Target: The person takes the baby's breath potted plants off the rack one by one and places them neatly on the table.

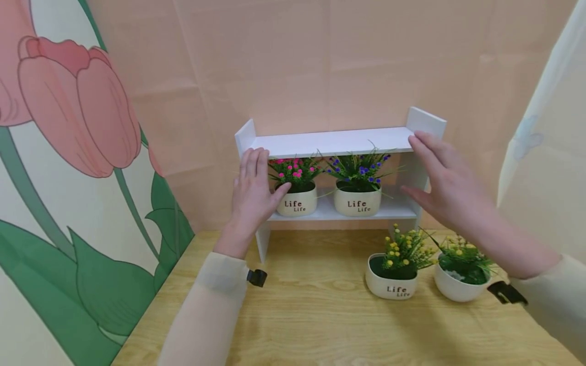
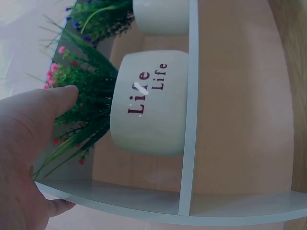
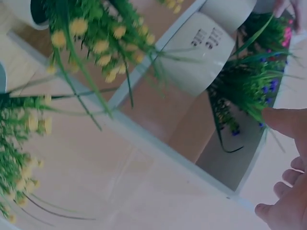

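A white two-tier shelf (image 1: 334, 142) stands against the back wall. My left hand (image 1: 251, 190) lies at its left side panel, fingers straight, thumb spread before the pink-flowered pot (image 1: 299, 203). In the left wrist view the left hand (image 2: 24, 143) reaches around the panel's edge, thumb beside the flowers. My right hand (image 1: 450, 175) is at the shelf's right end with fingers extended; whether it touches cannot be told. The right wrist view has the right hand's thumb (image 3: 283, 122) near the blue-flowered pot (image 3: 196, 52). Both pots sit on the lower board.
Two yellow-flowered pots, one lettered (image 1: 391, 284) and one rounder (image 1: 460, 284), stand on the wooden table (image 1: 302, 315) in front of the shelf's right end, the rounder below my right forearm. A tulip-printed sheet (image 1: 82, 112) hangs at the left.
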`<state>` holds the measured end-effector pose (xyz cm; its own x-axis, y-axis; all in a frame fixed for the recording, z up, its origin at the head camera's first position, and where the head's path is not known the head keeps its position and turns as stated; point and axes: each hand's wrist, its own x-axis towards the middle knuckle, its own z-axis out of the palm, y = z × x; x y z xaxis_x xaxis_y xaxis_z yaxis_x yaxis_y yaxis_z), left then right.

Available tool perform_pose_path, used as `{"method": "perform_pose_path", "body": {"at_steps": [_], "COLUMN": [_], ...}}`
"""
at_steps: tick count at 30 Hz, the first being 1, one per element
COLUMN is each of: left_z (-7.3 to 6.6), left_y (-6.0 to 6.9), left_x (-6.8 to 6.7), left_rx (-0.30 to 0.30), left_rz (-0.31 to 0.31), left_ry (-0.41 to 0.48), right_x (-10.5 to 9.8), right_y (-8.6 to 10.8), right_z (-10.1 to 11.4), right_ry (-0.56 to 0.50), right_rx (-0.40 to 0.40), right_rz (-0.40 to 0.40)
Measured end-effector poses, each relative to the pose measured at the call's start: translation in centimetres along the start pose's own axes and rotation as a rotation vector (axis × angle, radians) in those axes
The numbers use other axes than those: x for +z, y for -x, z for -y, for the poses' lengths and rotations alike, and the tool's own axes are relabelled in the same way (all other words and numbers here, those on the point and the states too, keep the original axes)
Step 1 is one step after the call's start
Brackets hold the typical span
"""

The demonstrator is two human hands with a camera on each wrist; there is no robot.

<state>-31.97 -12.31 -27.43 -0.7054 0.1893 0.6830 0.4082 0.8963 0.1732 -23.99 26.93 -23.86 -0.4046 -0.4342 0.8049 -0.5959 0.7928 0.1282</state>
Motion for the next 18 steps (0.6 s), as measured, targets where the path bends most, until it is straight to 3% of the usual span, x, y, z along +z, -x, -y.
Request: {"method": "perform_pose_path", "body": {"at_steps": [11,18], "left_z": [0.1,0.1], "left_y": [0.0,-0.1], "left_x": [0.1,0.1], "left_rx": [0.005,0.005], "left_rz": [-0.012,-0.015], "left_ry": [0.003,0.005], "right_x": [0.8,1.9], "right_y": [-0.9,-1.1], "right_z": [-2.6,-3.9], "right_ry": [0.090,0.075], "right_rx": [0.061,0.065], "right_rz": [0.148,0.166]}}
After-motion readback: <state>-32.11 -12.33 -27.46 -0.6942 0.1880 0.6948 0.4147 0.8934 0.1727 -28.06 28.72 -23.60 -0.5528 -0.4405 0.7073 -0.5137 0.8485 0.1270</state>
